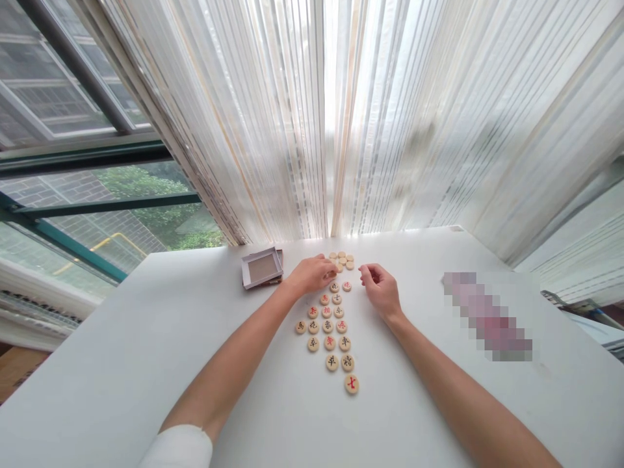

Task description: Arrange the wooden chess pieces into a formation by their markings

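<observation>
My left hand [316, 273] reaches to the far part of the table, fingers pinched on a round wooden xiangqi piece [333, 273] that they partly cover. Just beyond its fingertips lies a small cluster of blank-looking pieces [342, 262]. Toward me, face-up pieces with red or black characters form uneven rows, from a red piece [346, 286] near the hands to a single red-marked piece [351, 384] closest to me. To the right of the cluster, my right hand [380, 287] is curled closed above the table, with no piece visible in it.
An open shallow box [262, 267] sits at the far left of the white table [234, 403]. A blurred-out pinkish object [487, 318] lies on the right. Striped sheer curtains [390, 130] hang behind the far edge, with a window [97, 214] at left.
</observation>
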A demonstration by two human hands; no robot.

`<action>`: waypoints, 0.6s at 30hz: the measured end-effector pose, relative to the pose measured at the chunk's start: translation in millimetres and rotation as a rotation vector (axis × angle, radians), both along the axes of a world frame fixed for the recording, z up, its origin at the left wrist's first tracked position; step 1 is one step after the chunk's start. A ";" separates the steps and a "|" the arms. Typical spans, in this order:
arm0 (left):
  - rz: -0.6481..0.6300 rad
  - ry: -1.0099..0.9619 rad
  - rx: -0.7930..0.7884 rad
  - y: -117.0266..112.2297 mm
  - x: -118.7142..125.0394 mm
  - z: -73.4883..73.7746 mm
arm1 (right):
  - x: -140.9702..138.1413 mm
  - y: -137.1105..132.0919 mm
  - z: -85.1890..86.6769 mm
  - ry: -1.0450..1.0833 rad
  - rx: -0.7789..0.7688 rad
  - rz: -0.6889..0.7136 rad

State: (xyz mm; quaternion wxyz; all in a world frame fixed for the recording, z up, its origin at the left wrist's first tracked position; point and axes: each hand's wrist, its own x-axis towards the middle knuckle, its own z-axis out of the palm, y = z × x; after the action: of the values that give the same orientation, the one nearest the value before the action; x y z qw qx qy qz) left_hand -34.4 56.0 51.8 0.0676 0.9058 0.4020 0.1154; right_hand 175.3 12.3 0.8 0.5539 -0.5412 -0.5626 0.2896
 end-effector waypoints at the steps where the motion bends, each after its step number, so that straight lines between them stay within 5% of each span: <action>1: -0.003 0.001 -0.001 0.6 0.6 -0.3 | 0.1 -0.1 0.0 -0.001 -0.001 0.000; 18: -0.014 -0.023 -0.014 2.4 -1.2 -4.8 | 0.6 0.8 -1.2 -0.001 -0.001 0.008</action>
State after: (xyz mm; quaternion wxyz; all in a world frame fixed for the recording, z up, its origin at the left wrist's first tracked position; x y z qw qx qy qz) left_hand -35.6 58.4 47.0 0.0795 0.9067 0.3957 0.1226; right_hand 175.9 13.1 -0.4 0.5521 -0.5394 -0.5649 0.2918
